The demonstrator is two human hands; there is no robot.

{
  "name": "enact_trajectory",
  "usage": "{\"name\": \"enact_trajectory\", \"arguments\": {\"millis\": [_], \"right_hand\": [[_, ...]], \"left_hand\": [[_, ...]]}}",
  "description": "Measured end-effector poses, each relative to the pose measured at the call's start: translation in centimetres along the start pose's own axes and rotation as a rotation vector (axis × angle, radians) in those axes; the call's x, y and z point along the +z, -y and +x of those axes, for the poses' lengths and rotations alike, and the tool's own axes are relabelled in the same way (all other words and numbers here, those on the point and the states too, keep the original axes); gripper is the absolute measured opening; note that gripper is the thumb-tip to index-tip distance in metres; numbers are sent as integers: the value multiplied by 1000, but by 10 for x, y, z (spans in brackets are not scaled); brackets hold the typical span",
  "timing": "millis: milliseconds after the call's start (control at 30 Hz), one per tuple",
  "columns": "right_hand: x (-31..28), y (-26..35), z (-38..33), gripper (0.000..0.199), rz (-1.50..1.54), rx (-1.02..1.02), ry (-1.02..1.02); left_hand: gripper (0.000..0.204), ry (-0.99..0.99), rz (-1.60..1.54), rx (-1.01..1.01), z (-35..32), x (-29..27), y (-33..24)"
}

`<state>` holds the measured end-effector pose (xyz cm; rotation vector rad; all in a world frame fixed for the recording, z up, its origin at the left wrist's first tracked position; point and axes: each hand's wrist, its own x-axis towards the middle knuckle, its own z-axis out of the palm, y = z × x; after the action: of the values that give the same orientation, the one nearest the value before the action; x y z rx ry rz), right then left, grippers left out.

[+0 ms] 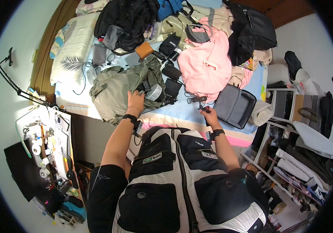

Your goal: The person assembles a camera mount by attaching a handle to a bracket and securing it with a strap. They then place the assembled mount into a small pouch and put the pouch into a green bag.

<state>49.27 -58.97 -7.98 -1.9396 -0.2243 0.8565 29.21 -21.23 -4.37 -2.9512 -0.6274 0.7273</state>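
Note:
My left hand [136, 102] is at the rim of a crumpled olive-green fabric bag [114, 91], its fingers closed on the cloth. Just past those fingers, a black camera-like device [146, 85] and a round whitish item [154, 93] lie in the bag's folds. My right hand [210, 116] grips a small black gadget [200, 101], partly hidden by the fingers, with a thin dark cord by it. To the right of that hand lies an unzipped grey-lined case [234, 105]. Black pouches [172, 88] rest between my hands, farther back.
The bed [195, 116] also bears a pink garment [207, 58], a black backpack [125, 23], a brown wallet-like item [144, 50], a black bag [257, 29] and a pillow [75, 50]. A cluttered desk [49, 151] stands left. Shelves with folded clothes [302, 167] are at right.

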Motion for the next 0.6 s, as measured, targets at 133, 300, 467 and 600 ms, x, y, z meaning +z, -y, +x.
{"name": "enact_trajectory", "arguments": {"millis": [133,300,467,600], "right_hand": [[-20,21,13,17,170,76,43],[-48,62,30,18,535,142,185],[-59,92,45,20,853,95,192],[-71,89,83,22,892,141,225]], "left_hand": [[37,6,3,-1,0,-2,-1],[39,13,14,0,4,1,0],[55,30,-37,-6,11,6,2],[52,30,-45,-1,12,2,1]]}}
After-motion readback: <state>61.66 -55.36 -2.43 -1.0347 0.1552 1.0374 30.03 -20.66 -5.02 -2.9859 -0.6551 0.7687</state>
